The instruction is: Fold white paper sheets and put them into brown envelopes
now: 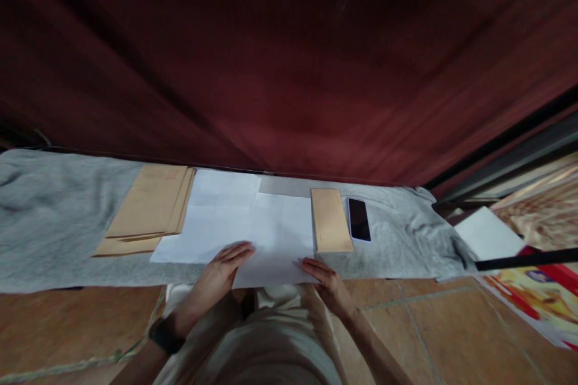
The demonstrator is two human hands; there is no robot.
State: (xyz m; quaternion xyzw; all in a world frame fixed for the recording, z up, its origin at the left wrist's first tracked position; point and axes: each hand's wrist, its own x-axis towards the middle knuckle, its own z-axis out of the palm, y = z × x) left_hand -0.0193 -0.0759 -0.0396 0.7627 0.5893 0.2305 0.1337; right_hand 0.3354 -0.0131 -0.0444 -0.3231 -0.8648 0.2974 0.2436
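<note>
A white sheet of paper [282, 234] lies in front of me, its near edge reaching past the edge of the cloth. My left hand [229, 261] is closed on its left side near the near corner, fingers stretched together over the paper, thumb not clearly visible. On the near right corner, my right hand [321, 274] grips the same sheet with its fingers close together. More white paper [214, 216] lies flat to the left, partly beneath this sheet. A small brown envelope [331, 219] rests just right of the sheet.
A stack of larger brown envelopes [149, 201] lies at the left. Right of the small envelope is a phone [359, 220] with a dark screen. Grey cloth [406, 234] covers the narrow surface, backed by a dark red curtain [280, 102]. A colourful printed box [537, 298] stands at the far right.
</note>
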